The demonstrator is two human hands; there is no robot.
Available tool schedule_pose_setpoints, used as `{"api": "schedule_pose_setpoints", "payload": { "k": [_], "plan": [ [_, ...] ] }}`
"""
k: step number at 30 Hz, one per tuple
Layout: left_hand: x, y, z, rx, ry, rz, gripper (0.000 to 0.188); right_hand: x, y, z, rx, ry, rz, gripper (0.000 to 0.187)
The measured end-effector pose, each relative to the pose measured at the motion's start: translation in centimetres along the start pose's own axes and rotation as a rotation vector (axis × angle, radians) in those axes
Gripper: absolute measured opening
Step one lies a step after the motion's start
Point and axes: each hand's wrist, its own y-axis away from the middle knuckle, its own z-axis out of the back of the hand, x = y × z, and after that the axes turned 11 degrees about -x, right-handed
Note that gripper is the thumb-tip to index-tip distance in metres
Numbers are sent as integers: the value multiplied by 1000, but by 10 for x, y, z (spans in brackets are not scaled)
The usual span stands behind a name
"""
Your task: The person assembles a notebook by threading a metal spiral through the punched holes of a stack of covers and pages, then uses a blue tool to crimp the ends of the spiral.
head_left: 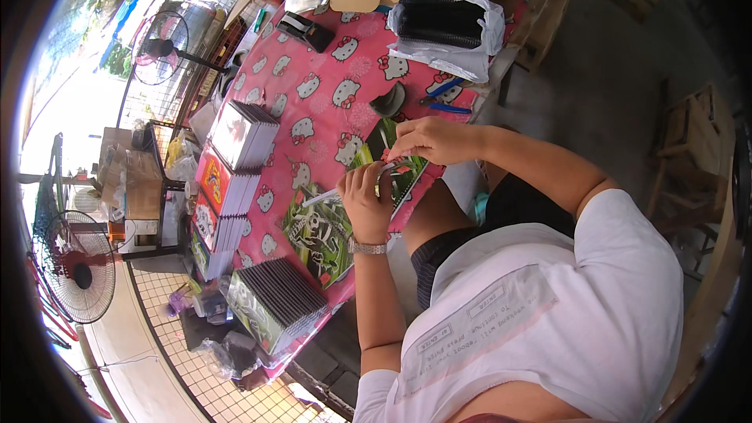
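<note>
A green notebook point(317, 239) with a dark skeleton-like picture lies at the table's near edge, a narrow white strip running across its middle. My left hand point(366, 190), with a metal watch on its wrist, is closed around the notebook at this strip. Just to the right, my right hand point(433, 139) has its fingers pinched together over the notebook's other green part point(407, 176); what they hold is hidden. Beyond my right hand lie a dark curved piece point(388, 99) and blue-handled pliers point(448, 108).
Stacks of bound notebooks point(278, 298) and more stacked notebooks point(227, 196) line the left side of the pink patterned table point(301, 129). A black tape dispenser point(305, 31) and black binding wires point(440, 19) on white paper sit at the far side. Fans point(78, 270) stand at the left.
</note>
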Motion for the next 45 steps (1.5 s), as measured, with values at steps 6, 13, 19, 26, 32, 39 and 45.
{"api": "schedule_pose_setpoints", "payload": {
  "k": [6,13,19,26,32,39,45],
  "plan": [
    [-2,0,-1,4,-23,29,23,17,-5,-4,130,-111,-426,27],
    [-13,-5,-4,54,-113,-20,27,23,3,-15,-44,18,-299,28],
    [0,9,-4,-11,-78,22,24,40,-11,-17,131,351,-124,46],
    [-7,2,-3,52,-58,-1,24,34,-25,13,245,188,-18,53],
    [4,8,11,55,-11,-1,17,33,-61,15,543,-247,-726,51],
    [2,8,14,97,62,-38,19,-93,-49,-61,-9,730,-579,60],
    [10,19,8,204,94,31,20,-118,-44,-60,-90,983,-374,56]
  ]
}}
